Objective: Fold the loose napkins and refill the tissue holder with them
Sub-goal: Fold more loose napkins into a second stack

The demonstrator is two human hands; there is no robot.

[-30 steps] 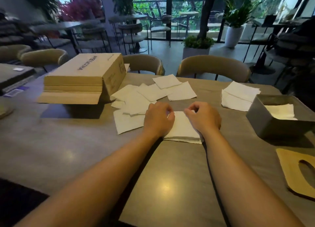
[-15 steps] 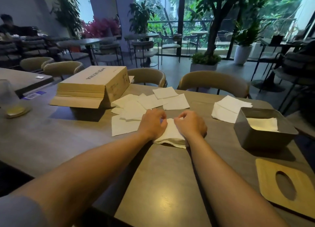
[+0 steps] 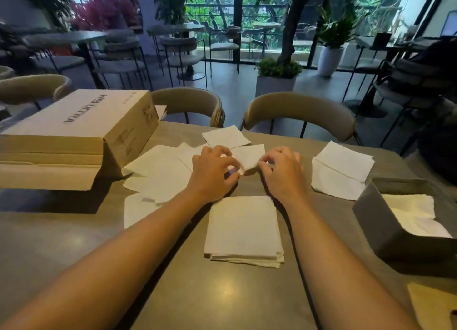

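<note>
We are pinching one thin napkin (image 3: 249,156) with our left hand (image 3: 210,172) and right hand (image 3: 283,175); tugging too hard could be ripping it or folding it crooked

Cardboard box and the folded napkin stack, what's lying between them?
Head view: loose napkins lie overlapping between the cardboard box and the folded napkin stack; the left forearm crosses there too.
</note>
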